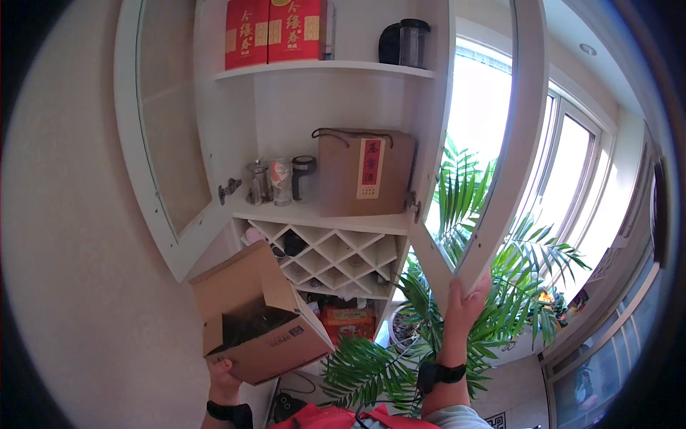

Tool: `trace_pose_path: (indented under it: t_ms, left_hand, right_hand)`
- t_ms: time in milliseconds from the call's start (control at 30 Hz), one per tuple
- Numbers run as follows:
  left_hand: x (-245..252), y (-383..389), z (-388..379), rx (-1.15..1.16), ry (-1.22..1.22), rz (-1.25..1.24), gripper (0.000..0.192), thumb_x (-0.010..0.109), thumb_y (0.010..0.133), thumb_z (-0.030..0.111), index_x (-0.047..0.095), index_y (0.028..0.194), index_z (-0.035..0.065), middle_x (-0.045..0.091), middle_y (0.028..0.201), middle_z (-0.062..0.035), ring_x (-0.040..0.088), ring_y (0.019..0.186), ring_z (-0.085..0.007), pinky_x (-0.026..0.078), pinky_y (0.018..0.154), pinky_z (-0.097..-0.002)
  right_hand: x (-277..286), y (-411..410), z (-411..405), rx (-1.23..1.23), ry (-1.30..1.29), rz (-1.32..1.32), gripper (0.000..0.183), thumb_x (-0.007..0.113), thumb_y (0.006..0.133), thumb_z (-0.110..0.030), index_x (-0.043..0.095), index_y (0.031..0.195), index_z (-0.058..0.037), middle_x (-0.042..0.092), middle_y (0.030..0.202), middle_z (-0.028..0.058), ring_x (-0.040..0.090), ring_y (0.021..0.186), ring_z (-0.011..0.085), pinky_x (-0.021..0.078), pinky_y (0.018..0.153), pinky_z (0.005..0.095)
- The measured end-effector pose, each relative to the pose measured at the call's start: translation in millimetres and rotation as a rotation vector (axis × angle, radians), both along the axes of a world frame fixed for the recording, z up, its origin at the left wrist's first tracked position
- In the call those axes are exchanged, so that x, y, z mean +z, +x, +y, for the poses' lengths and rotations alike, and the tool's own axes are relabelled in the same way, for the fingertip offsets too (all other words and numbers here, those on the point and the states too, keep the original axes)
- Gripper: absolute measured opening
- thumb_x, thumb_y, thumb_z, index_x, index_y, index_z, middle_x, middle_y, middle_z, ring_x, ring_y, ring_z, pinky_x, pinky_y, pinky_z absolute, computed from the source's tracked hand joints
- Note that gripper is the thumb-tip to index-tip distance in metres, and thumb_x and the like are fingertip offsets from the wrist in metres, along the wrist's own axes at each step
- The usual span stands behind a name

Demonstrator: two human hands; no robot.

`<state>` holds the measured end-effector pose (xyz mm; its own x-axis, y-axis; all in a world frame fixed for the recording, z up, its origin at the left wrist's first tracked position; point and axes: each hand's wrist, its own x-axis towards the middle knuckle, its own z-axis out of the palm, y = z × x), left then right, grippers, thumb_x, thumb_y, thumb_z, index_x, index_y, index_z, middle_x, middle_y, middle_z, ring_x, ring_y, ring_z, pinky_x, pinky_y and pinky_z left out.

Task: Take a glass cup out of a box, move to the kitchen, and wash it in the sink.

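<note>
My left hand [223, 377] grips the lower left corner of an open cardboard box [278, 348], its thumb at the rim. The flaps stand up, and something dark shows inside, too shadowed to name. Writing is printed on the box's side. My right hand [470, 297] holds the bottom corner of the white-framed right glass door [504, 214] of a cabinet, which is swung outward. On the opposite side, the left glass door [155, 214] also stands open. Between the doors, a brown carton [343, 177] with a cord handle and red label rests on the middle shelf [278, 213].
Beside the carton stand glass vessels [281, 182] and a dark-handled jug [304, 179]. Red gift boxes [273, 32] and a dark-lidded canister [414, 43] occupy the upper shelf. Below is a diamond wine rack [343, 252]. A potted palm [370, 370] spreads near my right arm, before a window [568, 139].
</note>
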<state>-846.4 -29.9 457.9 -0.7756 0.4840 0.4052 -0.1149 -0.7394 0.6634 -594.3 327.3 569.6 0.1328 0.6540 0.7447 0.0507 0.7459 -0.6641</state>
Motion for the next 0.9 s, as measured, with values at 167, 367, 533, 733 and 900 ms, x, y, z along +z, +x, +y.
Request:
trace_pose_path:
  t_ms: [167, 367, 533, 733, 900]
  left_hand:
    - [-3.3, -2.7, 3.4, -0.083, 0.048, 0.049, 0.055, 0.067, 0.086, 0.031, 0.049, 0.132, 0.0078, 0.055, 0.131, -0.0065, 0.054, 0.118, -0.0286, 0.045, 0.099, -0.0493]
    - [-10.0, -8.5, 3.8, -0.135, 0.046, -0.043, 0.066, 0.077, 0.076, 0.025, 0.048, 0.132, 0.0055, 0.055, 0.13, -0.009, 0.054, 0.119, -0.0299, 0.046, 0.1, -0.0487]
    - [-12.3, -1.8, 2.2, -0.099, 0.026, -0.076, 0.072, 0.079, 0.071, 0.017, 0.044, 0.132, -0.0001, 0.056, 0.127, -0.0135, 0.057, 0.114, -0.031, 0.049, 0.097, -0.0472]
    - [-7.3, 1.4, -4.4, -0.124, 0.022, -0.041, 0.069, 0.08, 0.072, 0.019, 0.048, 0.131, 0.0036, 0.056, 0.128, -0.0104, 0.056, 0.117, -0.029, 0.049, 0.097, -0.0468]
    - [-10.1, 3.3, -7.7, -0.09, 0.068, -0.071, 0.067, 0.08, 0.073, 0.016, 0.048, 0.13, 0.0028, 0.057, 0.127, -0.0102, 0.057, 0.115, -0.0274, 0.05, 0.096, -0.0447]
  right_hand:
    - [-9.9, -1.8, 0.4, 0.053, -0.039, -0.035, 0.067, 0.058, 0.084, -0.005, 0.028, 0.145, -0.0029, 0.04, 0.141, 0.0202, 0.041, 0.129, 0.0302, 0.0291, 0.107, 0.0393]
    - [-10.8, -0.8, -6.4, 0.033, -0.055, -0.102, 0.071, 0.054, 0.087, -0.006, 0.018, 0.149, -0.005, 0.041, 0.14, 0.0244, 0.049, 0.123, 0.0332, 0.0373, 0.101, 0.0413]
    - [-9.9, -0.3, -7.8, 0.006, -0.02, -0.141, 0.073, 0.053, 0.089, -0.007, 0.014, 0.151, -0.0077, 0.043, 0.139, 0.0256, 0.051, 0.12, 0.0343, 0.0396, 0.099, 0.0412]
    - [-1.6, -3.9, -15.9, 0.015, -0.024, -0.126, 0.075, 0.053, 0.089, -0.007, 0.012, 0.152, -0.0096, 0.046, 0.136, 0.0261, 0.053, 0.117, 0.0337, 0.0416, 0.096, 0.0407]
    - [-4.5, -5.0, -16.2, 0.041, -0.037, -0.116, 0.073, 0.052, 0.088, -0.004, 0.015, 0.151, -0.0088, 0.044, 0.138, 0.0243, 0.053, 0.116, 0.0305, 0.041, 0.097, 0.0377]
